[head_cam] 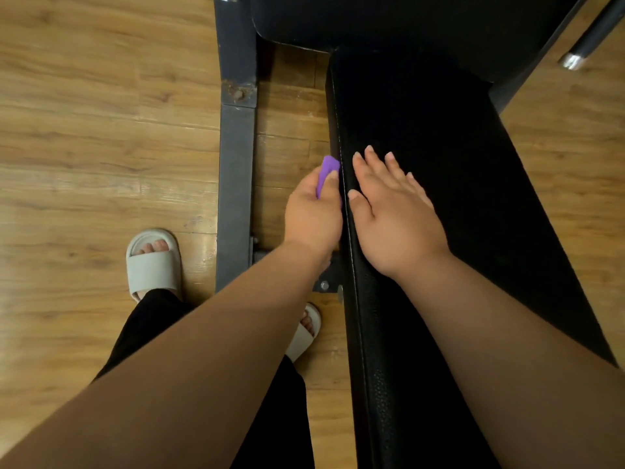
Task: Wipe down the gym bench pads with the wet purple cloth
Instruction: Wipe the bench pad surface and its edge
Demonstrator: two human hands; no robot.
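Note:
A long black bench pad (453, 184) runs from the lower middle up to the top of the head view, with a second black pad (389, 18) beyond it. My left hand (313, 211) grips the purple cloth (327, 170) against the pad's left side edge, and only the cloth's top end shows past my fingers. My right hand (392, 208) lies flat on top of the pad with its fingers straight and spread, just right of the white-stitched seam.
A grey steel frame bar (235, 184) lies on the wooden floor (101, 130) left of the pad, with a bolted bracket (326, 282) under the pad. My feet in pale slippers (154, 262) stand beside the bar. A chrome-tipped black bar (581, 49) is at the top right.

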